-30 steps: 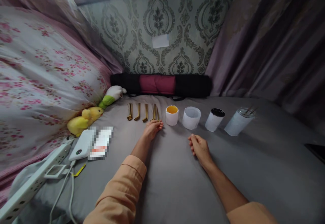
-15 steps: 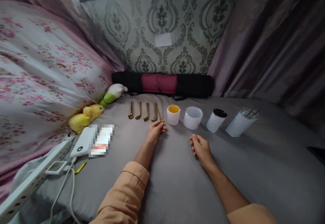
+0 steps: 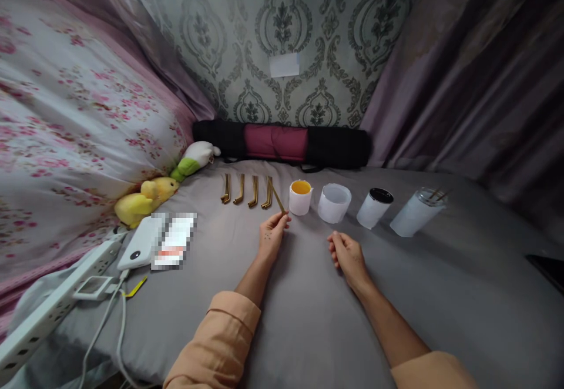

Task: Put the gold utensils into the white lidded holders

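- Bedsheet of plain grey cloth [image 3: 304, 307] is spread beneath everything, backed by a long black bag with a maroon middle band [image 3: 275, 143].
- Four small bundles of thin gold-brown rods with bent lower ends [image 3: 254, 191] are laid side by side, left of centre.
- To their right, four containers are lined up: a white-wrapped cup with yellow inside [image 3: 300, 202], a wider whitish cup [image 3: 333, 205], a white-wrapped cup with a black interior [image 3: 372, 211] and a white-wrapped glass jar [image 3: 412, 215] from which thin sticks protrude.
- The far left is taken up by two plush toys, one yellow [image 3: 134, 208] and one white and green [image 3: 198, 158], and by a white power strip [image 3: 57, 301] with cables.
- A single slender gold-brown rod [image 3: 279, 200] is pinched near its lower end by the left hand [image 3: 272, 233], its fingers drawn together; the rod is tilted up-left toward the nearest bundle, and contact cannot be judged.
- The yellow cup is placed just beyond the left fingertips, to the right.
- The right hand [image 3: 349, 255] is rested below the wider cup, loosely curled; whether anything is held inside cannot be told.
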`<move>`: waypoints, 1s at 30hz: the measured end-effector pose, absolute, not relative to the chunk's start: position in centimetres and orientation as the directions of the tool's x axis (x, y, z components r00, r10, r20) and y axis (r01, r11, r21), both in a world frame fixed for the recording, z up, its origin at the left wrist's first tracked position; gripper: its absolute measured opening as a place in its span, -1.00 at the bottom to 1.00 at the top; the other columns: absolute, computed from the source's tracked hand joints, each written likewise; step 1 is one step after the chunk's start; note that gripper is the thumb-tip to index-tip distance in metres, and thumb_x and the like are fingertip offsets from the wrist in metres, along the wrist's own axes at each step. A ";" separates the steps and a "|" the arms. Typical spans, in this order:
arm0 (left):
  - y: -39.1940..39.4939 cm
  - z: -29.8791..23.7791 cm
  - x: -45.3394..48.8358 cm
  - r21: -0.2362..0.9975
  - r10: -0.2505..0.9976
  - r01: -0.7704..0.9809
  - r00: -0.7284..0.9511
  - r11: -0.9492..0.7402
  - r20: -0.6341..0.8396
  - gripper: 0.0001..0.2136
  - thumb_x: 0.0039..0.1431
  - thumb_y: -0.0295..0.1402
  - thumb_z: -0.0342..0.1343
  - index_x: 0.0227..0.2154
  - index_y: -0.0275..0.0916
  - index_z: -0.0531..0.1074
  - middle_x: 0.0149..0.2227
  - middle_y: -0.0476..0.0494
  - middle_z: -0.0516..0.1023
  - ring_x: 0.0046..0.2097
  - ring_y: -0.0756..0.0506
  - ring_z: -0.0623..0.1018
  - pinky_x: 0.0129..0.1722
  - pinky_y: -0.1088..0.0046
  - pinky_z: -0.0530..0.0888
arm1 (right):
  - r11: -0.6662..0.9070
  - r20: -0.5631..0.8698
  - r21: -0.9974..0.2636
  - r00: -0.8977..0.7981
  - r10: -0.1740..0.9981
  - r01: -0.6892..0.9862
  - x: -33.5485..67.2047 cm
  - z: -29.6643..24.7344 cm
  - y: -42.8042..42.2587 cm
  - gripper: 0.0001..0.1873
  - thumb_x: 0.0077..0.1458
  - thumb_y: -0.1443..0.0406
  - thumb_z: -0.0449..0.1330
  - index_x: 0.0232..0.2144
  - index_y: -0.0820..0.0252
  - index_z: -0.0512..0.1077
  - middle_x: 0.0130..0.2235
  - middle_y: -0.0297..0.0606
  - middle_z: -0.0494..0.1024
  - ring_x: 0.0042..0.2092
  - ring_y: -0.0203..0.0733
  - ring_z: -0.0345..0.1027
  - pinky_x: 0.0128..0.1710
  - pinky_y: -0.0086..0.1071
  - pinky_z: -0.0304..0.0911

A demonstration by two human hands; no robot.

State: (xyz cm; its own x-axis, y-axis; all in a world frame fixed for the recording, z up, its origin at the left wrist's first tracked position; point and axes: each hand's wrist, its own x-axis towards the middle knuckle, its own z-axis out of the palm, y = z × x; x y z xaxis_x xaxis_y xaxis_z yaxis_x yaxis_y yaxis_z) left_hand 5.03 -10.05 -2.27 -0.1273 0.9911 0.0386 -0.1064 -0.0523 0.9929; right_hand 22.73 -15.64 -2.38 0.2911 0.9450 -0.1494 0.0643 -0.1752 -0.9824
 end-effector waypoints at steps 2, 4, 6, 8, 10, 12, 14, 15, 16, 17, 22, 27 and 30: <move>-10.3 -2.2 5.1 0.996 0.989 -0.057 -0.137 -0.062 0.054 -0.66 -0.03 -0.21 0.08 -0.21 -0.29 0.45 -0.38 -0.15 0.51 -0.41 0.02 0.42 -0.51 0.59 0.31 | -0.173 -0.150 -0.983 0.289 0.945 0.057 22.7 -2.3 -15.7 -0.61 -0.06 -0.01 0.00 -0.46 0.22 0.31 -0.59 -0.41 0.24 -0.66 -0.45 0.05 -0.77 -0.58 -0.03; -10.6 -2.1 5.2 0.997 0.987 -0.002 -0.144 -0.077 0.076 -0.67 -0.02 -0.21 0.06 -0.21 -0.27 0.46 -0.37 -0.14 0.51 -0.37 0.00 0.44 -0.46 0.57 0.33 | -0.173 -0.152 -0.984 0.289 0.945 0.050 22.7 -2.1 -15.7 -0.60 -0.06 -0.01 0.01 -0.45 0.23 0.32 -0.59 -0.41 0.24 -0.66 -0.46 0.05 -0.78 -0.58 -0.04; -10.9 -2.0 5.4 0.992 0.982 0.044 -0.145 -0.114 0.120 -0.68 0.00 -0.21 0.05 -0.21 -0.25 0.47 -0.37 -0.13 0.52 -0.33 -0.02 0.45 -0.39 0.55 0.34 | -0.173 -0.152 -0.984 0.287 0.946 0.047 22.6 -2.0 -15.7 -0.59 -0.07 -0.01 0.01 -0.42 0.23 0.33 -0.58 -0.41 0.24 -0.66 -0.46 0.05 -0.78 -0.58 -0.05; -11.1 -2.0 5.5 0.981 0.973 0.085 -0.139 -0.176 0.187 -0.70 0.02 -0.22 0.04 -0.22 -0.23 0.47 -0.37 -0.11 0.51 -0.31 -0.02 0.45 -0.35 0.54 0.34 | -0.172 -0.153 -0.984 0.285 0.946 0.042 22.6 -1.9 -15.8 -0.58 -0.07 -0.01 0.01 -0.39 0.22 0.34 -0.58 -0.41 0.26 -0.66 -0.45 0.06 -0.77 -0.58 -0.04; -11.4 -2.1 5.6 0.960 0.959 0.139 -0.116 -0.243 0.259 -0.73 0.05 -0.23 0.02 -0.23 -0.21 0.47 -0.36 -0.10 0.50 -0.30 -0.02 0.44 -0.33 0.54 0.33 | -0.164 -0.149 -0.986 0.280 0.948 0.032 22.7 -1.9 -15.8 -0.58 -0.06 -0.01 0.01 -0.36 0.22 0.34 -0.58 -0.41 0.27 -0.66 -0.45 0.06 -0.77 -0.58 -0.04; -11.6 -2.1 5.6 0.933 0.944 0.203 -0.079 -0.299 0.320 -0.74 0.07 -0.25 0.00 -0.22 -0.19 0.47 -0.36 -0.10 0.49 -0.30 -0.02 0.43 -0.34 0.55 0.31 | -0.152 -0.142 -0.988 0.268 0.953 0.016 22.7 -1.9 -15.8 -0.58 -0.06 0.00 0.01 -0.32 0.21 0.35 -0.58 -0.41 0.28 -0.66 -0.45 0.07 -0.77 -0.58 -0.04; -11.7 -2.1 5.7 0.903 0.930 0.257 -0.041 -0.345 0.366 -0.75 0.09 -0.27 -0.01 -0.20 -0.17 0.46 -0.35 -0.10 0.48 -0.31 -0.02 0.42 -0.34 0.55 0.30 | -0.135 -0.130 -0.991 0.255 0.958 0.001 22.8 -1.9 -15.8 -0.58 -0.05 0.01 0.01 -0.29 0.21 0.34 -0.57 -0.41 0.29 -0.65 -0.45 0.08 -0.77 -0.58 -0.03; -11.8 -2.0 5.7 0.890 0.923 0.277 -0.025 -0.363 0.384 -0.75 0.09 -0.28 -0.01 -0.20 -0.16 0.46 -0.35 -0.10 0.48 -0.31 -0.02 0.41 -0.34 0.54 0.30 | -0.127 -0.124 -0.992 0.252 0.960 -0.004 22.8 -2.0 -15.8 -0.58 -0.05 0.02 0.01 -0.28 0.22 0.34 -0.56 -0.41 0.30 -0.65 -0.45 0.09 -0.77 -0.58 -0.03; -11.9 -2.0 5.7 0.878 0.918 0.294 -0.010 -0.377 0.397 -0.75 0.09 -0.28 -0.01 -0.20 -0.16 0.46 -0.35 -0.10 0.48 -0.32 -0.02 0.40 -0.33 0.54 0.30 | -0.118 -0.116 -0.993 0.250 0.961 -0.008 22.8 -2.0 -15.8 -0.58 -0.05 0.03 0.01 -0.27 0.23 0.34 -0.56 -0.40 0.31 -0.65 -0.45 0.10 -0.77 -0.58 -0.03; -12.0 -1.9 5.8 0.869 0.914 0.308 0.005 -0.387 0.406 -0.76 0.09 -0.29 -0.01 -0.20 -0.15 0.46 -0.35 -0.11 0.48 -0.32 -0.02 0.40 -0.32 0.53 0.30 | -0.110 -0.109 -0.994 0.249 0.962 -0.009 22.9 -2.1 -15.8 -0.58 -0.05 0.04 0.01 -0.26 0.23 0.33 -0.55 -0.39 0.31 -0.64 -0.45 0.10 -0.77 -0.58 -0.03; -12.4 -1.7 6.2 0.862 0.916 0.322 0.058 -0.393 0.396 -0.77 0.09 -0.31 0.00 -0.21 -0.09 0.47 -0.33 -0.12 0.47 -0.26 -0.06 0.40 -0.24 0.50 0.31 | -0.086 -0.082 -0.996 0.248 0.965 0.002 23.0 -2.3 -15.8 -0.62 -0.05 0.12 0.04 -0.23 0.24 0.30 -0.52 -0.37 0.33 -0.63 -0.44 0.12 -0.77 -0.58 -0.01; -12.5 -2.1 6.4 0.836 0.900 0.340 0.097 -0.431 0.425 -0.78 0.08 -0.33 0.01 -0.22 -0.07 0.48 -0.28 -0.15 0.47 -0.21 -0.07 0.39 -0.17 0.49 0.29 | -0.074 -0.068 -0.997 0.250 0.966 0.015 22.9 -2.1 -15.8 -0.64 -0.08 0.17 0.05 -0.21 0.24 0.29 -0.47 -0.32 0.36 -0.59 -0.43 0.14 -0.75 -0.59 0.01; -12.4 -2.5 6.4 0.788 0.873 0.383 0.128 -0.482 0.471 -0.77 0.10 -0.34 -0.01 -0.21 -0.08 0.47 -0.29 -0.14 0.47 -0.21 -0.07 0.39 -0.17 0.48 0.28 | -0.069 -0.061 -0.997 0.257 0.964 0.022 22.9 -2.0 -15.8 -0.63 -0.09 0.16 0.07 -0.22 0.23 0.29 -0.45 -0.31 0.36 -0.58 -0.42 0.15 -0.74 -0.58 0.03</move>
State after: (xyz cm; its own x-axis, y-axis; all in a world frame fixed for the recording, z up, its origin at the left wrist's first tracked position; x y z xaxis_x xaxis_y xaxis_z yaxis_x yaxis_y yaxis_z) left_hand 6.43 -12.37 -2.47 0.1277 0.8726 0.4714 0.3830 -0.4818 0.7882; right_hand 22.89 -15.77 -1.98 0.2574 0.9644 -0.0608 0.0224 -0.0689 -0.9974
